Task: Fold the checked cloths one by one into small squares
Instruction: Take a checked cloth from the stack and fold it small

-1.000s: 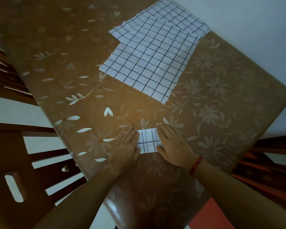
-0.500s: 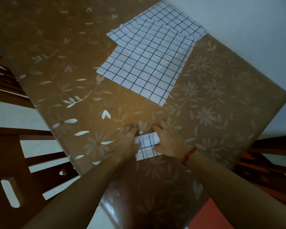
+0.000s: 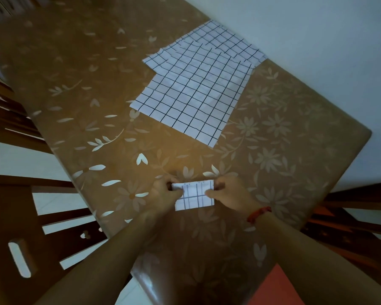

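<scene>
The folded checked cloth (image 3: pixel 195 195), a small white rectangle with dark grid lines, lies near the table's (image 3: pixel 284 155) near edge, at about 6 o'clock from the middle of the view. It sits between the two hands, its long side running from 9 to 3 o'clock.

The left hand (image 3: pixel 164 194) pinches the cloth's far left corner. Its thumb lies on top of the fabric and its fingers (image 3: pixel 161 183) are curled at the cloth's far edge. The right hand (image 3: pixel 229 194) pinches the far right corner the same way, thumb on top pointing toward 9 o'clock, fingers bent round the edge. The far edge looks raised slightly off the table, while the near edge rests on it.

Both forearms come in from 6 o'clock and converge on the cloth, wrists roughly level. A red wristband (image 3: pixel 258 214) circles the right wrist.

Well apart, at 12 o'clock from the hands, a pile of unfolded checked cloths (image 3: pixel 196 91) lies flat and overlapping on the brown flower-patterned table. Wooden chairs (image 3: pixel 13 227) stand at 9 o'clock.
</scene>
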